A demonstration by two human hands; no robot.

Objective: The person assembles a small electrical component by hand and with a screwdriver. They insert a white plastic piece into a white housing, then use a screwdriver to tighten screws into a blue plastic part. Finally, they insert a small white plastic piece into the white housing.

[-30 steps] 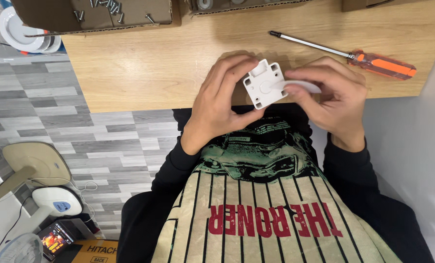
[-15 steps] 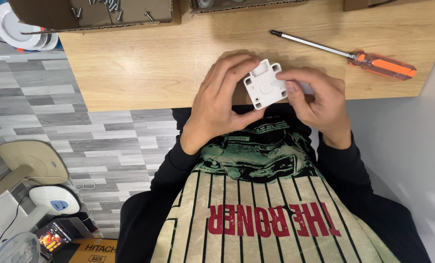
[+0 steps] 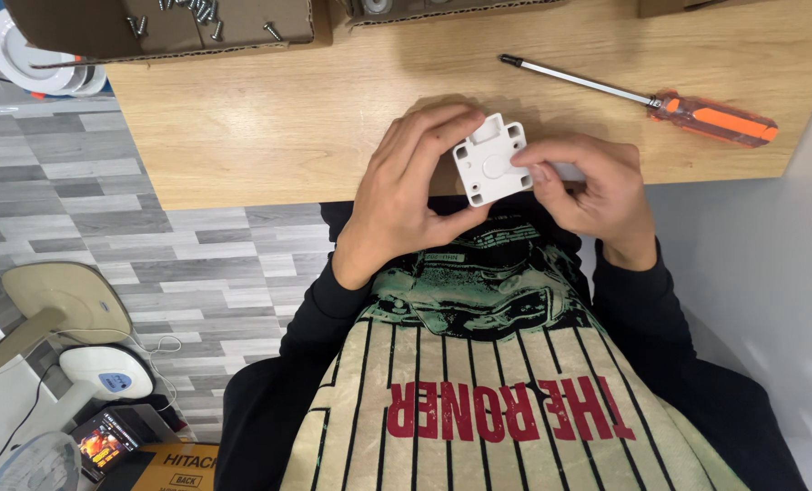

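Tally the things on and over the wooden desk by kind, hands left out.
White square plastic part, held in both hands: 1
Screwdriver with orange handle: 1
Cardboard boxes, at least partly in view: 3
Loose screws in the left box: several, too small to count
Total without screws: 5

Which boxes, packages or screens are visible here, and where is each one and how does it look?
Open cardboard box: top left on the wooden desk, brown, loose screws inside.
Second cardboard box: top centre of the desk, brown, mostly cut off.
Yellow-and-black carton: floor, bottom left.
Small lit screen: floor beside the carton, dark frame, orange glow.
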